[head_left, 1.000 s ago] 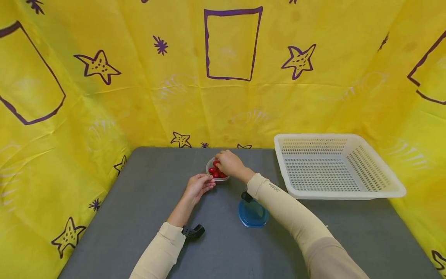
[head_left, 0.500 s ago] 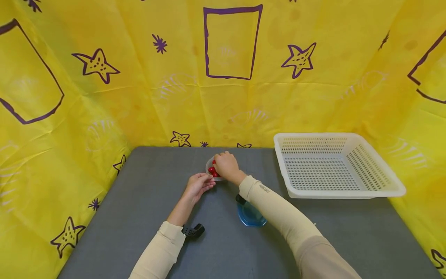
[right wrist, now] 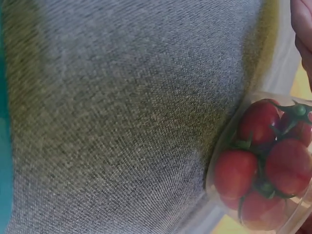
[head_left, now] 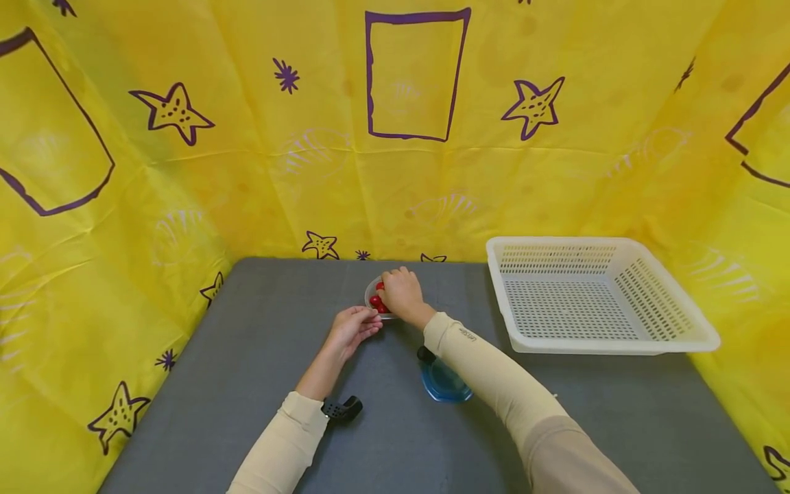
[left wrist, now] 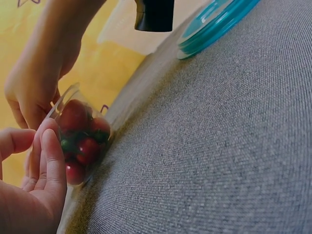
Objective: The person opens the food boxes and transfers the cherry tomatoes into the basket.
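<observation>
A small clear plastic container (head_left: 389, 317) stands toward the back of the table, with several red cherry tomatoes (right wrist: 287, 166) in it, green stems showing. My left hand (head_left: 354, 329) pinches its near-left rim between thumb and fingers. From the right, my right hand (head_left: 402, 293) reaches over the container, fingers bent down among the tomatoes. Its fingertips are hidden, so I cannot tell whether they hold a tomato. Beneath my right forearm lies a round blue lid (head_left: 446, 390), partly covered by the sleeve.
A large white perforated plastic basket (head_left: 611, 344) stands at the back right of the grey table (head_left: 247, 384). Yellow patterned cloth (head_left: 271, 185) hangs behind the table and along both sides. A black wrist device (head_left: 343, 409) is worn on the left forearm.
My right hand has shifted slightly left, further over the container, and its forearm now covers more of the blue lid. My left hand has stayed at the rim.
</observation>
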{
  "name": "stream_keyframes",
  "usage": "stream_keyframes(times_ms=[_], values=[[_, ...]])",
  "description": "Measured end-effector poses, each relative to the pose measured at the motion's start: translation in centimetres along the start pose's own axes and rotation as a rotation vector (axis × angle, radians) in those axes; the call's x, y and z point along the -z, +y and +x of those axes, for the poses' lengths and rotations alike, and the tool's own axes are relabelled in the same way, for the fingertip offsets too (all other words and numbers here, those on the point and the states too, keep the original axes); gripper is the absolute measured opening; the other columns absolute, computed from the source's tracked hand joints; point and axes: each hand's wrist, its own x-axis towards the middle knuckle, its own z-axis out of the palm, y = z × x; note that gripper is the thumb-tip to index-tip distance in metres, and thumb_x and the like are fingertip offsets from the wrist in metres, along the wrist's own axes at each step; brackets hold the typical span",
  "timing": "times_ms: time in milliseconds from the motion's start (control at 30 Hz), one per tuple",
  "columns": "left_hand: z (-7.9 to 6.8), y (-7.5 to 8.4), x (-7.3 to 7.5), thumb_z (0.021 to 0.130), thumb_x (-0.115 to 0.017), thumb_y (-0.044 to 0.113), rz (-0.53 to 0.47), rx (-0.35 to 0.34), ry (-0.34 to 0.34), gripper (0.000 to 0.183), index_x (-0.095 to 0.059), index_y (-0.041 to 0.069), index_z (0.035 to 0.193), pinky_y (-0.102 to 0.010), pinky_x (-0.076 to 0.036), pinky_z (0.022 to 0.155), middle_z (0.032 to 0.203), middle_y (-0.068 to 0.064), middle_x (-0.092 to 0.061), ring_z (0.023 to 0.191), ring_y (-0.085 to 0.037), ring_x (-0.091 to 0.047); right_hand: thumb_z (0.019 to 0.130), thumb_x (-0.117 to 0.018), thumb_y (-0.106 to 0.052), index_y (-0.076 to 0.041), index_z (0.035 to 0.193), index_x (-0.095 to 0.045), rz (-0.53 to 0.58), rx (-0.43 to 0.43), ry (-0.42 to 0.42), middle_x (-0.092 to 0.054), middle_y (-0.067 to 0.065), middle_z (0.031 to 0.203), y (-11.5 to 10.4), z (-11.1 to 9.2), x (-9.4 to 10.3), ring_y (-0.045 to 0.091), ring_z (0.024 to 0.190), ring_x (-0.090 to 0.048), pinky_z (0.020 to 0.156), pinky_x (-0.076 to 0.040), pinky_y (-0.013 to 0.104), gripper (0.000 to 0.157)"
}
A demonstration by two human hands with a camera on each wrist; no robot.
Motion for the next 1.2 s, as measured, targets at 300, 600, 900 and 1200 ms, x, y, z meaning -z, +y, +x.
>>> stream_keyframes(times_ms=[300,600,900,1200], values=[[-0.3,-0.2,-0.1,0.095,-0.058,0.008,-0.031,0.011,-0.006,0.008,-0.058,0.001,0.099,-0.021,-0.057,0.065,0.072,0.001,-0.067,0.065,-0.009,-0.067,0.091,-0.067,-0.032,-0.007,0.106,-0.071,0.074,0.01,-0.034,-0.073,0.009,0.101,0.5,-0.1,0.3,0.024,0.087,-0.06,0.082,-0.051,0.037,0.029],[-0.3,0.1,0.0,0.096,-0.058,0.011,-0.028,0.012,0.0,0.011,-0.058,0.001,0.102,-0.022,-0.058,0.068,0.075,0.0,-0.067,0.066,-0.01,-0.067,0.09,-0.069,-0.032,-0.008,0.11,-0.071,0.14,0.068,-0.044,-0.073,0.008,0.103,0.9,0.4,1.3,0.025,0.093,-0.061,0.083,-0.055,0.037,0.032],[-0.1,0.2,0.1,0.097,-0.056,0.007,-0.047,0.012,0.0,0.006,-0.057,0.001,0.099,-0.021,-0.057,0.065,0.072,0.001,-0.066,0.064,-0.009,-0.066,0.091,-0.068,-0.029,-0.007,0.106,-0.071,0.158,0.135,-0.093,-0.073,0.007,0.097,1.2,1.2,3.4,0.022,0.084,-0.066,0.075,-0.057,0.034,0.026],[-0.1,0.2,0.0,0.095,-0.06,0.009,-0.024,0.021,0.007,0.016,-0.058,-0.002,0.106,-0.023,-0.058,0.071,0.076,0.0,-0.067,0.067,-0.01,-0.066,0.092,-0.068,-0.023,-0.006,0.106,-0.071,0.21,0.13,-0.133,-0.074,0.008,0.098,3.3,1.1,6.4,0.021,0.084,-0.068,0.075,-0.057,0.034,0.023]])
